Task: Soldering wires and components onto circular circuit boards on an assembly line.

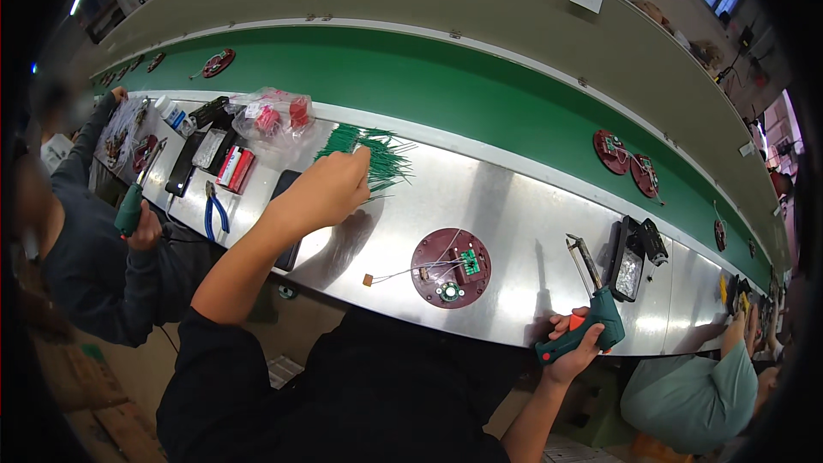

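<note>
My left hand (330,189) is closed, its fingertips pinched at the near edge of a pile of thin green wires (390,159). What lies between the fingertips is hidden. My right hand (576,351) grips a dark green soldering gun (604,317) with an orange-red trigger; its metal tip points up and away over the bench. Between the hands lies a round dark red circuit board (471,291). It carries a small green board (468,262), a round white-and-green part (449,291) and thin pale wires. Those wires run left to a small brown square piece (368,279).
Blue-handled pliers (214,213), a red box (235,169) and a plastic bag (270,116) sit left on the metal bench (514,214). A black tray (628,261) stands right. Boards lie on the green belt (514,120). Co-workers (111,231) sit at both sides.
</note>
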`<state>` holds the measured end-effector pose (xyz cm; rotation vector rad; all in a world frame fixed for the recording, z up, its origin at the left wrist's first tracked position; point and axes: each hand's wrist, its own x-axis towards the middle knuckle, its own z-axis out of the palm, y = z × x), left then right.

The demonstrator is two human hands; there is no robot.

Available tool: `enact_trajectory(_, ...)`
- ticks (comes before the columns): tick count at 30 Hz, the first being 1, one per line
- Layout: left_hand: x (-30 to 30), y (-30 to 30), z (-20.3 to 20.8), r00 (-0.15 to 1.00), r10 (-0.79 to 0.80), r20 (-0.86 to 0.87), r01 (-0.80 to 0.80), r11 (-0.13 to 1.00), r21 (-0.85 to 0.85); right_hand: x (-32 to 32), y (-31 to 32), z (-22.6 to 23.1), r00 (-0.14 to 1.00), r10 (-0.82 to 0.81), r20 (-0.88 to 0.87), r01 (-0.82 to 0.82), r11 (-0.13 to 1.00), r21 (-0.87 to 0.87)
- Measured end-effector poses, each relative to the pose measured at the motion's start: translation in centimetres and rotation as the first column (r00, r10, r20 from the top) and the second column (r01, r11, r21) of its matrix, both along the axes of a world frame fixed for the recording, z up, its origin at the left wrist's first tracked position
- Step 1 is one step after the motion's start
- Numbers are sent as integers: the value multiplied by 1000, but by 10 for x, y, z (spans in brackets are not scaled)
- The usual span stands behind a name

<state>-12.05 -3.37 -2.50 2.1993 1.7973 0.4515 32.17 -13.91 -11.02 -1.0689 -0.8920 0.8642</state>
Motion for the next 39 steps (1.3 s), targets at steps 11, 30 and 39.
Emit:
enact_trajectory(11, 13, -27, -13, 979, 77, 186, -121, 964, 238, -2, -2, 1, 1000, -25, -15, 25, 1000, -1)
enact_trajectory(30, 131, -53, -19, 874, -287, 391, 207, 950, 235, -24, -26, 5, 974, 48, 220, -52, 999, 12)
enact_trajectory(39, 144, -52, -42, 915, -245, 320, 117, 921, 371, -48, -57, 0, 935, 172, 310, -167, 985, -41)
